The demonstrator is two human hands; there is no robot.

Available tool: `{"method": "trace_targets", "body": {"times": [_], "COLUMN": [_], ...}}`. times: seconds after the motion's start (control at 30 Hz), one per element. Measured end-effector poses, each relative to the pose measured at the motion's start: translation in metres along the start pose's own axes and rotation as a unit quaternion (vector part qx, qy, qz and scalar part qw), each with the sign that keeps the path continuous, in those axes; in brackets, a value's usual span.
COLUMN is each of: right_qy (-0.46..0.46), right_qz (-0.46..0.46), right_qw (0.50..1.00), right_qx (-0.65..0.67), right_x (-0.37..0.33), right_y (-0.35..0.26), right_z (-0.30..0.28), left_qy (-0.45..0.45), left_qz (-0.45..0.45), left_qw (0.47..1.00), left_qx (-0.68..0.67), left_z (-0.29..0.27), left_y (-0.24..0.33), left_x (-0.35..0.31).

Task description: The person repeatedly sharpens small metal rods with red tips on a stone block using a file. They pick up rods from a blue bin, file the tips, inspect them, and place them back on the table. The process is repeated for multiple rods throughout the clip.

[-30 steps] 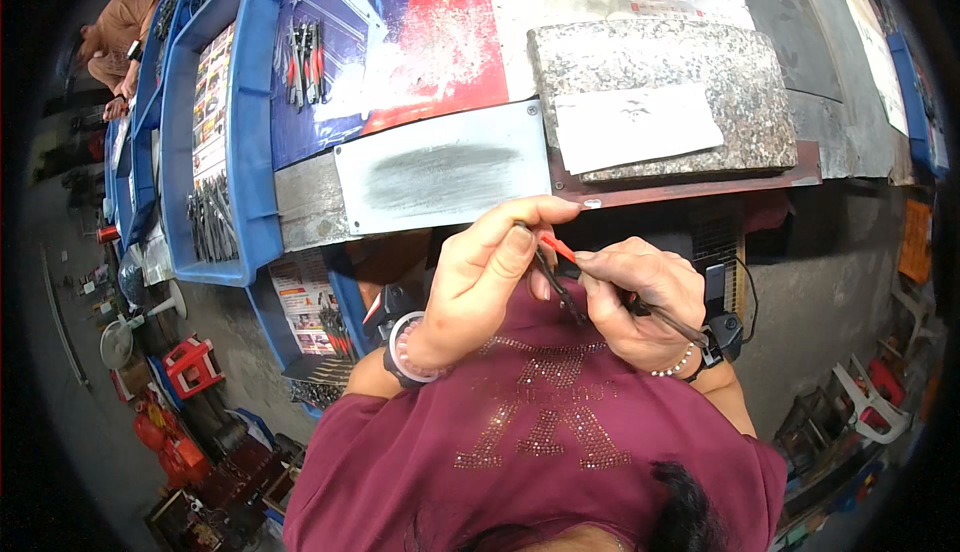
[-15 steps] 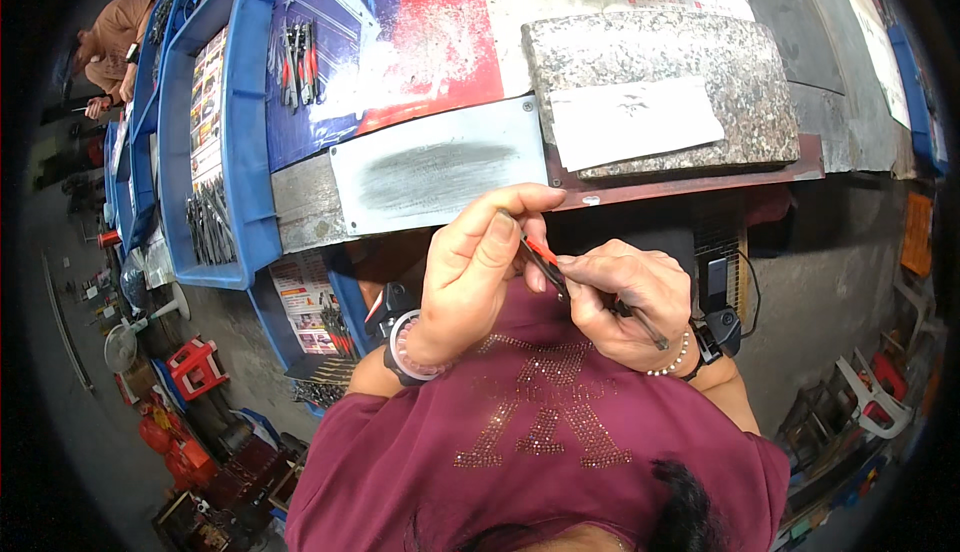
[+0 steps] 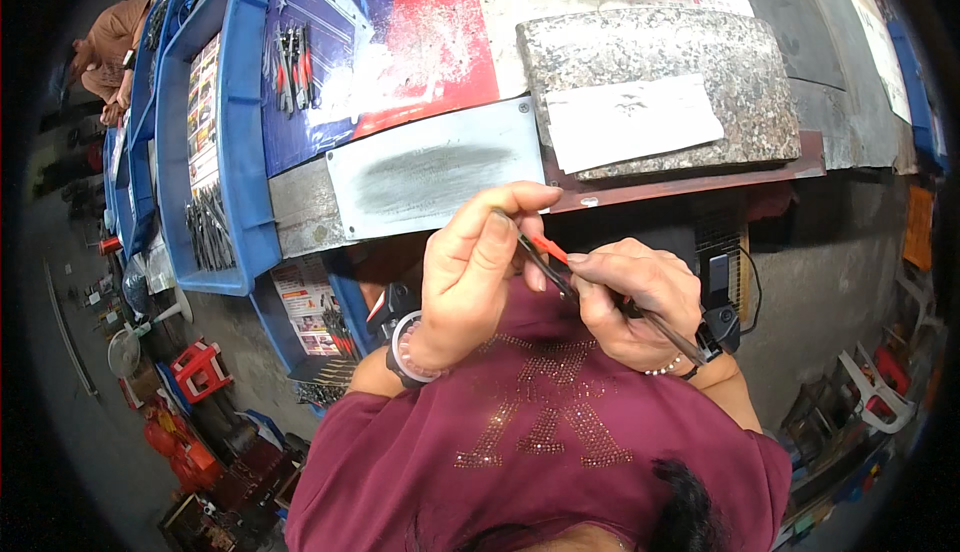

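In front of my chest, my left hand (image 3: 475, 270) pinches one end of a slim black-and-red tool (image 3: 543, 264), its exact kind unclear. My right hand (image 3: 638, 302) is closed at the tool's other end, thumb and forefinger next to the red part. Out of the right palm a long narrow dark bar (image 3: 680, 337) sticks toward the wrist; my fingers hide whether it belongs to the same tool. Several similar slim black-and-red tools (image 3: 294, 67) lie side by side on the table's printed cover, beyond my left hand.
Ahead lie a pale plate (image 3: 350, 187) with a dark smudge and a speckled stone block (image 3: 650, 47) bearing white paper (image 3: 635, 122). A blue bin (image 3: 262, 152) with dark slim pieces stands left; another blue bin (image 3: 270, 327) sits lower. A person (image 3: 115, 47) sits far left.
My right hand has shifted slightly right, and more of the dark bar shows past its palm. More of the red part is visible between my hands. My left hand stays nearly in place.
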State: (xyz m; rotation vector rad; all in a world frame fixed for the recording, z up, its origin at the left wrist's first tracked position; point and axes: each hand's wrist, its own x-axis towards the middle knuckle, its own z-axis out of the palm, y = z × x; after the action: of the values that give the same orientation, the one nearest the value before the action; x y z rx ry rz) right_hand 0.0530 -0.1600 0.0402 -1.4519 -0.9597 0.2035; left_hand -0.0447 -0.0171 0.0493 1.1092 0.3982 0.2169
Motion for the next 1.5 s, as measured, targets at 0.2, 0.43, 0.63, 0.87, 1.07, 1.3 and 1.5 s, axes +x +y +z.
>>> {"method": "trace_targets", "body": {"times": [0.2,0.43,0.63,0.87,1.07,1.3,1.5], "right_qy": [-0.002,-0.060,-0.048,-0.173,-0.116,0.067,0.068], "right_qz": [0.024,0.048,-0.021,-0.075,-0.135,0.025,0.071], "right_qw": [1.000,0.997,0.999,0.963,0.924,0.976,0.979], "right_qx": [0.012,0.002,0.004,-0.195,-0.340,-0.204,-0.176], "right_x": [0.002,0.001,0.002,0.016,0.044,0.050,0.062], "right_y": [0.001,0.001,0.006,-0.005,-0.013,-0.013,-0.033], "right_z": [0.004,0.002,0.006,-0.044,-0.083,-0.095,-0.081], "left_qy": [-0.007,-0.010,-0.023,-0.123,-0.086,0.053,0.061], "left_qz": [0.006,0.010,0.019,0.027,0.203,0.353,0.365], "left_qw": [1.000,1.000,0.999,0.977,0.910,0.834,0.781], "left_qx": [-0.007,0.021,0.043,0.174,0.351,0.421,0.503], "left_z": [-0.001,-0.002,-0.004,-0.003,0.020,0.023,0.016], "left_y": [0.000,0.000,-0.001,0.021,0.023,-0.008,-0.027], "left_x": [0.001,0.001,0.001,0.021,0.035,0.077,0.079]}}
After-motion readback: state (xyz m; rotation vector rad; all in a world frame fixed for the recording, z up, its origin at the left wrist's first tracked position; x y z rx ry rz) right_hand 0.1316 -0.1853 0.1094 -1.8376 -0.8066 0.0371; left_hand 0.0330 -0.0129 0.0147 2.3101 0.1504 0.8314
